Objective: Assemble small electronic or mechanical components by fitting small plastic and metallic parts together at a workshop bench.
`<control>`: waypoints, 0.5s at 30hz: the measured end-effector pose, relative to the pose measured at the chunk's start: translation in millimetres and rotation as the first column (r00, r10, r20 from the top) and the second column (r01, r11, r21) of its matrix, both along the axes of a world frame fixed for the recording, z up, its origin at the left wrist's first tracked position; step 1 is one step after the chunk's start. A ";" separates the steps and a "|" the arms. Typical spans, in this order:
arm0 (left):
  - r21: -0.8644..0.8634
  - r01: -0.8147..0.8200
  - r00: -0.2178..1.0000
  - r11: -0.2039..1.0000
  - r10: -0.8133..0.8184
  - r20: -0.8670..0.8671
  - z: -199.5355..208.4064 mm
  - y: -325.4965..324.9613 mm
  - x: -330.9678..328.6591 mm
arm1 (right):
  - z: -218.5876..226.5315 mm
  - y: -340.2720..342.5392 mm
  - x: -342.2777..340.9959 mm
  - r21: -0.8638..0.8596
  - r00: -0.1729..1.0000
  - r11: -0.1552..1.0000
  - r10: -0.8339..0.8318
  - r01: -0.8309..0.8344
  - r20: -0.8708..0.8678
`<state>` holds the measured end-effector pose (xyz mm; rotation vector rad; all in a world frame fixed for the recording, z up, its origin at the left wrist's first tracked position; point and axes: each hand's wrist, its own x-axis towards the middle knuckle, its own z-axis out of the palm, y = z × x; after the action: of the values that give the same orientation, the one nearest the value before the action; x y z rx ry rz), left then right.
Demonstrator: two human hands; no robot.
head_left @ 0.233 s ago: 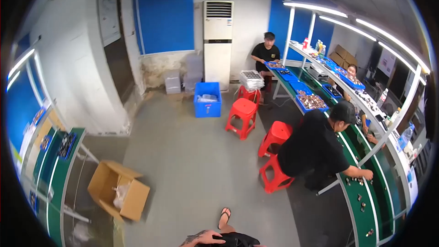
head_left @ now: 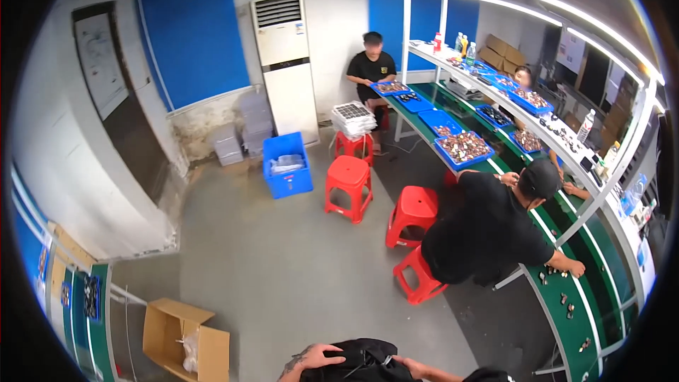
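At the lower edge, a black cloth item [head_left: 362,359] lies in front of me, with a thin cord or strap across it; I cannot tell whether it is a bag or clothing. My left hand [head_left: 322,356], with a tattooed wrist, grips its left upper edge. On the right side my right hand [head_left: 410,366] has its fingers closed at the cloth's edge, close to a small light-coloured bit. The frame's lower edge cuts off part of both arms.
A co-worker in black [head_left: 488,219] leans over the green workbench [head_left: 566,311] at right. Red stools [head_left: 348,187] and a blue crate [head_left: 288,170] stand ahead; an open cardboard box [head_left: 187,343] sits lower left. Another person [head_left: 371,71] sits by blue parts trays [head_left: 463,148].
My view has turned rightward and down. The black cloth shows higher and larger, and my right hand has come into view at its edge. My foot in a flip-flop is no longer visible.
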<state>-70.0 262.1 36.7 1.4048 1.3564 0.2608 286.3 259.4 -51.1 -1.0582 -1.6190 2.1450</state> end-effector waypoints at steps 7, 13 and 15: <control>0.039 0.203 0.978 0.978 -0.204 0.040 -4.9 221.5 -31.5 | -28.9 170.2 -45.8 0.097 0.990 0.991 0.086 -0.097 0.112; 0.023 0.394 0.917 0.919 -0.395 0.052 -35.6 436.5 -38.0 | -22.2 370.5 -96.2 0.178 0.959 0.964 0.152 -0.198 0.241; 0.047 0.446 0.895 0.894 -0.446 -0.002 -38.2 503.0 -30.0 | -12.1 415.2 -102.0 0.181 0.953 0.966 0.130 -0.183 0.273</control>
<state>-100.0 765.1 -1.4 1.7077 0.9865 -0.0081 184.2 674.6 -63.3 -1.2209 -2.0574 1.9413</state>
